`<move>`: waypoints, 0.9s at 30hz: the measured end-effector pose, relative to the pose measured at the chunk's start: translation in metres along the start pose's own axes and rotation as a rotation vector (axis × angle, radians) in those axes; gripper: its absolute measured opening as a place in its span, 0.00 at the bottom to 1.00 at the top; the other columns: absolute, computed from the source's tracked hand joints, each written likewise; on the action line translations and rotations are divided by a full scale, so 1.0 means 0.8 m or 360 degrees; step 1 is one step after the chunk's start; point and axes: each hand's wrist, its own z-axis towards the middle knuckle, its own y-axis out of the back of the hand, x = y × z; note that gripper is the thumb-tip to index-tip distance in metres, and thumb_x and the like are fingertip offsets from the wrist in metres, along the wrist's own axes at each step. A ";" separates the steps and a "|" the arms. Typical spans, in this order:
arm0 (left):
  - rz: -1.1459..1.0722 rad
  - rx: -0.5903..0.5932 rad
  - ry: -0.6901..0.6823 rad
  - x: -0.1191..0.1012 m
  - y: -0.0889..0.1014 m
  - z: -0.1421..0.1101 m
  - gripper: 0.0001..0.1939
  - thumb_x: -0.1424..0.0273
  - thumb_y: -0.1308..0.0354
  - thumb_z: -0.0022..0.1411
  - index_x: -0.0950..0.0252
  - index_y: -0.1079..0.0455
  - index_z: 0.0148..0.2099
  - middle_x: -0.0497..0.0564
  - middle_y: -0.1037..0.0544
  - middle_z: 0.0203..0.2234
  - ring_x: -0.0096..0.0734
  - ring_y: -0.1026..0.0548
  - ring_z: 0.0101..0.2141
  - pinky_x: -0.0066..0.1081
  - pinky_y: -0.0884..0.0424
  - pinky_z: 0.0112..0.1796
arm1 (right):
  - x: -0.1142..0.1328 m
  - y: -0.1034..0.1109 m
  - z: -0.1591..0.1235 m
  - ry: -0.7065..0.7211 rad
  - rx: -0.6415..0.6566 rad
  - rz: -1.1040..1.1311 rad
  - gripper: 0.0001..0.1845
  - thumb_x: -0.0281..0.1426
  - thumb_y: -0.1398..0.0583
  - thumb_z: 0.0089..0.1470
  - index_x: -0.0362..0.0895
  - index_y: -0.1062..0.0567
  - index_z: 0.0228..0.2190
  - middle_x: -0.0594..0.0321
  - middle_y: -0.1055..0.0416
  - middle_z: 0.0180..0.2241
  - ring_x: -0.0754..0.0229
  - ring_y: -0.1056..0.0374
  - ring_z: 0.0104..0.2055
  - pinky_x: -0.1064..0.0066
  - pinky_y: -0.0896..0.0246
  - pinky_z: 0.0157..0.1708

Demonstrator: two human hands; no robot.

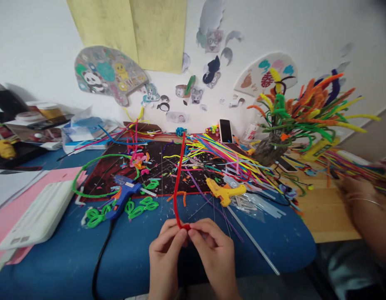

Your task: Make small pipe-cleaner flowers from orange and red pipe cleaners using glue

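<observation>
I have the red pipe cleaner pinched at its lower end between both hands, my left hand and my right hand almost meeting around it. In my left grip the thumb and forefinger are pressed together on the stem just where it bends; in my right grip the thumb and forefinger close on the short red part beside that bend. From there the long part rises out of my fingers, bowing slightly to the left and standing up with its tip away from me, in front of the dark mat. The bent end sits at my fingertips, and some of it is hidden by them. My hands are at the near edge of the blue tabletop. To the left of the stem lie a blue glue gun and loops of green pipe cleaner; to the right lies a yellow glue gun, with a clear glue stick slanting toward me below it. Beyond the stem, many coloured pipe cleaners are spread over the mat near an upright phone. Well off to my right, another person's hand is over the wooden surface.
</observation>
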 end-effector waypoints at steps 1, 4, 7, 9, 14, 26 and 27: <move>0.0038 -0.0005 -0.0048 0.002 0.001 0.001 0.08 0.66 0.32 0.52 0.65 0.22 0.25 0.50 0.27 0.30 0.30 0.30 0.32 0.23 0.32 0.31 | -0.001 0.000 -0.001 -0.0079 0.0002 0.0092 0.04 0.27 0.37 0.53 0.44 0.21 0.29 0.63 0.27 0.26 0.63 0.29 0.26 0.76 0.30 0.25; 0.0156 0.0027 -0.0124 0.004 0.004 0.004 0.06 0.66 0.33 0.54 0.63 0.21 0.28 0.51 0.27 0.33 0.32 0.29 0.35 0.24 0.31 0.33 | -0.004 -0.001 -0.003 -0.0264 0.0031 0.0249 0.03 0.28 0.36 0.51 0.44 0.21 0.27 0.64 0.29 0.25 0.64 0.29 0.26 0.77 0.30 0.27; 0.0226 0.0097 -0.0109 0.002 0.008 0.005 0.06 0.66 0.35 0.55 0.62 0.20 0.30 0.52 0.27 0.36 0.34 0.29 0.39 0.25 0.30 0.37 | -0.005 0.000 -0.003 -0.0352 0.0112 0.0335 0.04 0.30 0.36 0.51 0.44 0.23 0.26 0.67 0.31 0.24 0.67 0.33 0.26 0.78 0.33 0.28; 0.0215 0.0146 -0.0049 -0.002 0.009 0.006 0.07 0.65 0.34 0.55 0.63 0.20 0.28 0.53 0.27 0.38 0.36 0.29 0.41 0.27 0.30 0.39 | -0.003 0.001 -0.002 -0.0337 0.0163 0.0385 0.06 0.31 0.36 0.52 0.44 0.26 0.25 0.68 0.34 0.24 0.67 0.35 0.26 0.79 0.35 0.28; -0.0058 0.0208 0.0236 -0.013 0.006 0.009 0.07 0.65 0.29 0.47 0.63 0.20 0.27 0.54 0.25 0.40 0.38 0.27 0.41 0.30 0.30 0.40 | 0.000 0.005 -0.004 -0.0362 0.0337 0.0422 0.10 0.36 0.40 0.55 0.44 0.33 0.27 0.66 0.38 0.26 0.64 0.40 0.29 0.75 0.38 0.30; -0.0011 0.0321 0.0229 -0.014 0.001 0.007 0.07 0.67 0.33 0.53 0.65 0.24 0.27 0.51 0.29 0.35 0.33 0.30 0.38 0.26 0.34 0.40 | -0.017 -0.003 -0.014 -0.0464 0.0217 0.0609 0.10 0.40 0.43 0.56 0.46 0.33 0.32 0.63 0.31 0.29 0.61 0.33 0.32 0.70 0.33 0.34; 0.0077 0.0368 0.0204 -0.018 0.003 0.009 0.07 0.68 0.34 0.53 0.65 0.24 0.27 0.51 0.29 0.35 0.32 0.30 0.37 0.26 0.34 0.39 | -0.015 0.003 -0.010 -0.0469 0.0245 0.0503 0.09 0.39 0.41 0.55 0.46 0.31 0.32 0.63 0.31 0.29 0.61 0.32 0.31 0.71 0.33 0.33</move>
